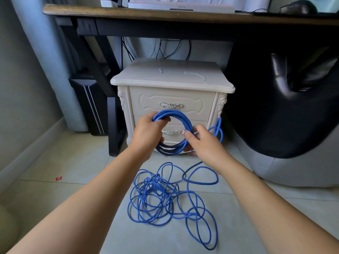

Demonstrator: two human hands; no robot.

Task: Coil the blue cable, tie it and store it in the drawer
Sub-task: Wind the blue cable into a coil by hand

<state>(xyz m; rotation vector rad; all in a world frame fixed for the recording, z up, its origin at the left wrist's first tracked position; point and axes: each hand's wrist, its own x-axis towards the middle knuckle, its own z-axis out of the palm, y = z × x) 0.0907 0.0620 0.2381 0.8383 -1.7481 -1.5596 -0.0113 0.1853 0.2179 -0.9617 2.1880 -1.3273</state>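
Note:
A round coil of blue cable (180, 118) hangs in the air in front of the cream nightstand (172, 99). My left hand (146, 132) grips the coil at its upper left, fingers curled round the strands. My right hand (203, 142) holds the coil's right side, thumb in front and fingers behind. A loose loop of blue cable (219, 131) runs off to the right of that hand. The rest of the cable lies as a tangled heap (170, 197) on the floor tiles below my arms. Both drawers are closed, the upper drawer handle (171, 105) in plain view.
Two white cable ties (196, 75) lie on the nightstand top. A dark wooden desk (165, 13) stands over it. A black chair (286, 99) fills the right side, a black computer tower (89, 105) stands left. A small red scrap (59, 178) lies on the floor.

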